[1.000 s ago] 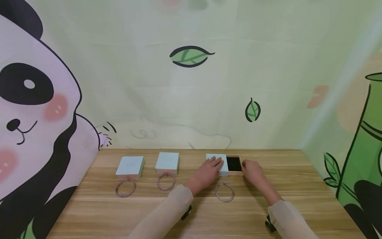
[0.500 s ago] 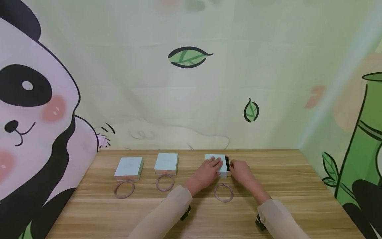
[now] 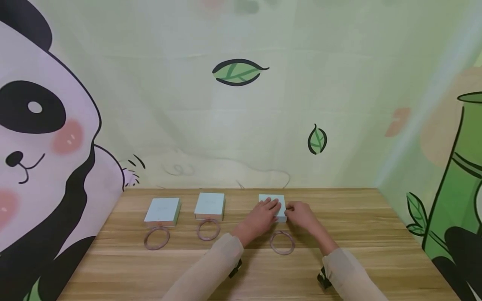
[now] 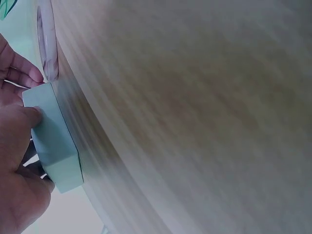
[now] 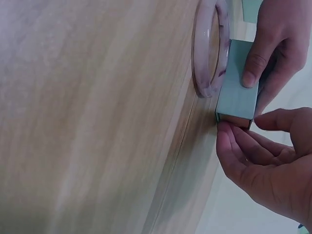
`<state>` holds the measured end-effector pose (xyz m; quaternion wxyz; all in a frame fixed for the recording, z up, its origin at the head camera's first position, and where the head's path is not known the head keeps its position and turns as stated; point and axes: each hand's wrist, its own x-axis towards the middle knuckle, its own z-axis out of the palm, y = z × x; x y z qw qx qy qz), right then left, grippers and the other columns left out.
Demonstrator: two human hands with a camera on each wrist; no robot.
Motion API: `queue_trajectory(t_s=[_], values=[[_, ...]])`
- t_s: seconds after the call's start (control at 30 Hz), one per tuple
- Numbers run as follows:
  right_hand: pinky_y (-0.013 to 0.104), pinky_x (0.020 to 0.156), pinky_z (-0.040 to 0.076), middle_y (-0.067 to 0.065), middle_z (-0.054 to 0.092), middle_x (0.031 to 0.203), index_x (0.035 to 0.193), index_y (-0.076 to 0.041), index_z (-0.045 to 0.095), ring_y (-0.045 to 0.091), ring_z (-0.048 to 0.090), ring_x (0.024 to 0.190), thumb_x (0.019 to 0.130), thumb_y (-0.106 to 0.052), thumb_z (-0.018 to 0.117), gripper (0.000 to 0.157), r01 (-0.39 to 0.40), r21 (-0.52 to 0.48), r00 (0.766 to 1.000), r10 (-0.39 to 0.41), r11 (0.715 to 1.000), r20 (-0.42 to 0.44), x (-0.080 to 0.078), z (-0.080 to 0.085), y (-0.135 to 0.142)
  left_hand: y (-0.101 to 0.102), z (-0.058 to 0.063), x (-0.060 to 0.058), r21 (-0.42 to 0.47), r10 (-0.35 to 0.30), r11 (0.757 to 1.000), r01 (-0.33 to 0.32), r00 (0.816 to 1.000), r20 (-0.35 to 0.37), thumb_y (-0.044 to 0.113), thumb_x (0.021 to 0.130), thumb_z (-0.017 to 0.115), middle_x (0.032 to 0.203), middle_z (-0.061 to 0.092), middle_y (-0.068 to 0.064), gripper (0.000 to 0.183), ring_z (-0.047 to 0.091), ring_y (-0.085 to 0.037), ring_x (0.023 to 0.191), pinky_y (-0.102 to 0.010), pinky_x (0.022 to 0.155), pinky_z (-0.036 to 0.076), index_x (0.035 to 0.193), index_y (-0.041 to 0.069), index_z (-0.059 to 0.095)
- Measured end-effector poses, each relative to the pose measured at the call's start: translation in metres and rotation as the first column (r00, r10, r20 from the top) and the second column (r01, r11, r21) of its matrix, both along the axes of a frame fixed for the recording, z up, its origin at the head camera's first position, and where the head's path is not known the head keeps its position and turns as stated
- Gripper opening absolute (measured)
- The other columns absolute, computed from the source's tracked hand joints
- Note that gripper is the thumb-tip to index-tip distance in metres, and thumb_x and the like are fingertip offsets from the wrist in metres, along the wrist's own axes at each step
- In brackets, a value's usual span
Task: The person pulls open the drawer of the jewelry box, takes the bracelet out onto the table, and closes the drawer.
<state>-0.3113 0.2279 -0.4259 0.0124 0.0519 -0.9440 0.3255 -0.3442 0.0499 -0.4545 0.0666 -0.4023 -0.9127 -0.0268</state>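
A pale blue drawer-style gift box (image 3: pixel 280 215) lies on the table, its inner tray now flush with the sleeve. My left hand (image 3: pixel 262 215) spreads its fingers over the top and grips it, thumb (image 4: pixel 33 115) against the front side. At the box's right end is my right hand (image 3: pixel 300 215), its bent fingertips (image 5: pixel 226 139) touching the pinkish end of the tray. No dark interior shows. A marbled lilac bangle (image 3: pixel 282 253) lies just in front of this box; the right wrist view shows the same bangle (image 5: pixel 200 63) close beside the box.
Two more closed pale blue boxes stand to the left: one far left (image 3: pixel 162 210), one nearer the middle (image 3: pixel 209 204). Bangles lie in front of them, a left one (image 3: pixel 157 248) and a middle one (image 3: pixel 208 238). A printed cloth backdrop (image 3: pixel 180 104) rises behind the wooden table (image 3: pixel 128 271).
My right hand has moved left and slid the box's tray into its sleeve, so the black interior is covered. My left hand has stayed on the box; the bangles have not moved.
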Motion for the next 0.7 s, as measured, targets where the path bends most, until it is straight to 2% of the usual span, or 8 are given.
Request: queue_trajectory(t_s=[0.07, 0.2, 0.33, 0.4, 0.57, 0.7], values=[[0.027, 0.058, 0.048, 0.008, 0.071, 0.08, 0.106, 0.008, 0.071, 0.012, 0.057, 0.059, 0.09, -0.006, 0.061, 0.024, 0.009, -0.023, 0.999, -0.008, 1.0, 0.035, 0.001, 0.002, 0.001, 0.001, -0.001, 0.0, 0.002, 0.003, 1.0, -0.003, 1.0, -0.003, 0.03, 0.106, 0.055, 0.158, 0.043, -0.009, 0.051, 0.041, -0.031, 0.145, -0.044, 0.117, 0.037, 0.152, 0.009, 0.047], [0.025, 0.056, 0.046, 0.007, 0.071, 0.08, 0.109, 0.007, 0.071, 0.01, 0.055, 0.057, 0.088, -0.007, 0.061, 0.027, 0.014, -0.024, 0.999, -0.013, 1.0, 0.048, -0.001, -0.002, 0.004, 0.003, -0.003, -0.002, 0.01, 0.003, 1.0, -0.003, 1.0, 0.001, 0.03, 0.106, 0.056, 0.158, 0.043, -0.009, 0.051, 0.042, -0.031, 0.145, -0.045, 0.116, 0.037, 0.152, 0.008, 0.047], [0.025, 0.055, 0.046, 0.011, 0.073, 0.087, 0.113, 0.009, 0.07, 0.012, 0.056, 0.059, 0.089, -0.007, 0.061, 0.03, 0.003, -0.033, 0.999, -0.002, 0.999, 0.051, -0.002, -0.003, 0.003, 0.002, -0.002, -0.001, 0.006, 0.008, 1.0, -0.008, 1.0, 0.011, 0.029, 0.106, 0.056, 0.158, 0.043, -0.01, 0.051, 0.042, -0.031, 0.145, -0.045, 0.117, 0.037, 0.152, 0.009, 0.047], [0.026, 0.058, 0.049, 0.015, 0.074, 0.094, 0.116, 0.01, 0.068, 0.014, 0.061, 0.065, 0.091, -0.006, 0.061, 0.031, -0.003, -0.046, 0.998, 0.005, 0.999, 0.057, 0.0, -0.002, 0.003, 0.004, 0.003, 0.001, 0.01, 0.019, 1.0, -0.02, 0.999, 0.038, 0.028, 0.106, 0.055, 0.158, 0.044, -0.01, 0.051, 0.041, -0.032, 0.145, -0.047, 0.116, 0.037, 0.151, 0.008, 0.048], [0.033, 0.073, 0.056, 0.023, 0.073, 0.108, 0.124, 0.013, 0.064, 0.027, 0.071, 0.093, 0.095, -0.005, 0.059, 0.034, -0.038, -0.073, 0.997, 0.043, 0.997, 0.068, 0.007, 0.0, 0.007, 0.016, 0.014, 0.009, 0.009, 0.084, 0.996, -0.084, 0.995, 0.055, 0.035, 0.103, 0.055, 0.144, 0.054, -0.008, 0.047, 0.049, -0.032, 0.137, -0.05, 0.111, 0.043, 0.14, 0.007, 0.058], [0.038, 0.077, 0.057, 0.023, 0.074, 0.107, 0.124, 0.012, 0.064, 0.031, 0.071, 0.096, 0.096, -0.003, 0.057, 0.033, -0.069, -0.063, 0.997, 0.071, 0.996, 0.041, 0.01, 0.001, 0.01, 0.03, 0.018, 0.011, -0.01, 0.174, 0.985, -0.174, 0.984, 0.032, 0.047, 0.102, 0.054, 0.128, 0.058, -0.003, 0.044, 0.055, -0.028, 0.119, -0.052, 0.102, 0.047, 0.124, 0.011, 0.067]])
